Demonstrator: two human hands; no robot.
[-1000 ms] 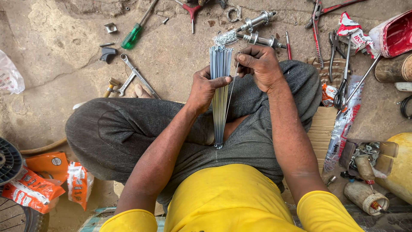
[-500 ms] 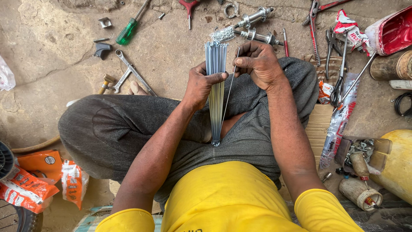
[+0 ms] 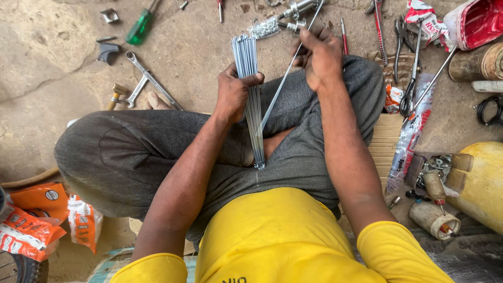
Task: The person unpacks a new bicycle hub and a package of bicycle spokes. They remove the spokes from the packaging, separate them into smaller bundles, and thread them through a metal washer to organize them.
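Note:
I sit cross-legged on a concrete floor in grey trousers and a yellow shirt. My left hand [image 3: 234, 92] grips a bundle of thin steel spokes [image 3: 249, 63] around its middle; the bundle stands upright with its lower ends resting on my lap. My right hand [image 3: 323, 55] pinches a single spoke [image 3: 283, 83] near its upper part. That spoke slants away from the bundle, its lower end still near the bundle's base.
Tools lie on the floor ahead: a green-handled screwdriver [image 3: 140, 27], a wrench [image 3: 152, 80], pliers [image 3: 408, 73], metal axle parts [image 3: 293, 11]. A red container [image 3: 479, 21] and a yellow can [image 3: 482, 183] stand right. Orange packets [image 3: 31, 217] lie at lower left.
My right hand has drawn one spoke out and away from the bundle, tilting it to the right. The left hand keeps the bundle held upright.

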